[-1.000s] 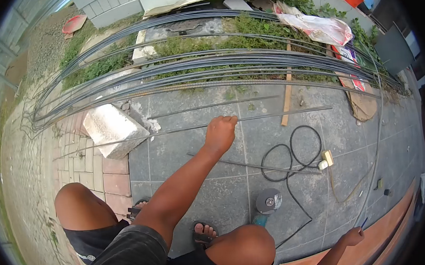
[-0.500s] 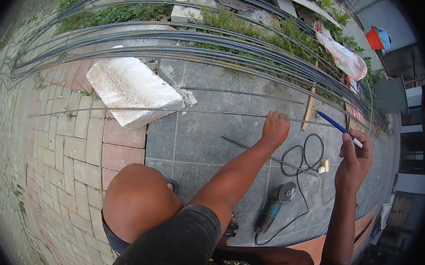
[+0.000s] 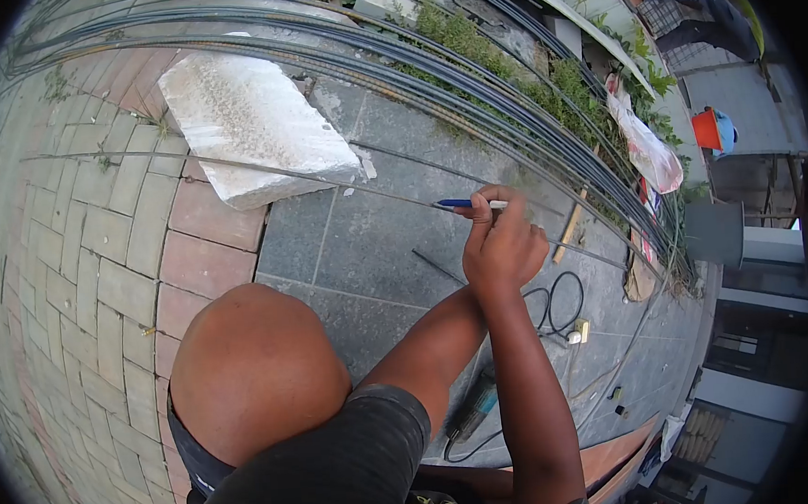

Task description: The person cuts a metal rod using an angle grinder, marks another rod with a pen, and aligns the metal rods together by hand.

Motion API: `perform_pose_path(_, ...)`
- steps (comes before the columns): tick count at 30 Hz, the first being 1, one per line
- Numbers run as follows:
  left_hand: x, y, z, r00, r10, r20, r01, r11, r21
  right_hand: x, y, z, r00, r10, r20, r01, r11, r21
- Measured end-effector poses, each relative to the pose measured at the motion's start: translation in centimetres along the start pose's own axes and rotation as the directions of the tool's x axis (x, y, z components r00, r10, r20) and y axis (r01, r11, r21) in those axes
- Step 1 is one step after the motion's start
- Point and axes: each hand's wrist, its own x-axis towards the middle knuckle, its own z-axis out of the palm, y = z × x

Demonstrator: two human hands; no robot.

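Your right hand [image 3: 502, 245] gripped a blue pen [image 3: 457, 202], its tip at a thin rod [image 3: 381, 193] that ran left across the white block [image 3: 254, 122]. Your left hand [image 3: 539, 241] was mostly hidden behind the right, so its grip could not be told. The grinder [image 3: 476, 406] lay nearer you, the bundled rods [image 3: 391, 61] on the far side.

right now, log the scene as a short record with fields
right hand: holds pen, its tip at or near the rod
left hand: mostly hidden behind the other, grip unclear
block: white, rough, crossed by the rod
bundle: many long rods, beyond the block
grinder: on the tiles, partly hidden
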Motion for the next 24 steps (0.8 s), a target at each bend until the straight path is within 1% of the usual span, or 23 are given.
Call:
perform_pose_path(1, 0.1, -0.1, -1.0, 1.0, 0.011, -0.007, -0.011, 1.0, 0.006, -0.1, -0.3, 0.4, 1.0, -0.028, -0.007, 0.028, 1.0, -0.01)
perform_pose_path(3, 0.1, -0.3, -2.3, 0.999, 0.041, -0.029, -0.04, 0.999, 0.025, -0.3, 0.0, 1.7, 0.999, -0.046, 0.003, 0.045, 0.991, 0.127)
perform_pose_path(5, 0.0, -0.4, -1.2, 0.998, 0.023, -0.05, -0.023, 1.0, 0.004, -0.2, 0.0, 2.2, 0.999, -0.023, 0.026, 0.02, 0.995, 0.099)
perform_pose_path(7, -1.0, -0.3, 5.2, 0.995, -0.075, -0.073, 0.068, 0.994, -0.087, -0.1, 0.0, 2.4, 0.999, -0.001, 0.047, -0.002, 0.998, 0.068)
perform_pose_path(9, -0.9, -0.1, 6.5, 0.982, -0.167, -0.088, 0.149, 0.972, -0.182, -0.1, 0.3, 2.6, 0.999, -0.025, 0.042, 0.024, 0.999, 0.022)
perform_pose_path(11, -0.7, 0.0, 6.9, 0.992, -0.117, -0.05, 0.109, 0.984, -0.142, 0.1, 0.9, 2.8, 0.999, -0.014, 0.035, 0.013, 1.0, 0.029)
perform_pose_path(15, -0.4, -0.3, 5.0, 0.999, -0.05, 0.013, 0.051, 0.996, -0.079, 0.2, 1.2, 3.2, 0.999, -0.019, 0.035, 0.017, 0.998, 0.058)
perform_pose_path(18, -0.4, -0.3, 3.3, 0.999, -0.033, -0.013, 0.033, 0.998, -0.055, 0.0, 1.4, 3.6, 0.999, -0.046, 0.022, 0.045, 0.998, 0.055)
perform_pose_path(20, -0.4, -0.3, 2.3, 1.0, -0.013, 0.006, 0.014, 0.999, -0.034, -0.1, 1.5, 3.8, 0.999, -0.044, 0.025, 0.043, 0.998, 0.037)
perform_pose_path(24, -0.3, -0.3, 2.1, 1.0, -0.021, 0.009, 0.022, 0.999, -0.033, 0.0, 1.6, 3.9, 0.998, -0.038, 0.041, 0.038, 0.999, 0.015)
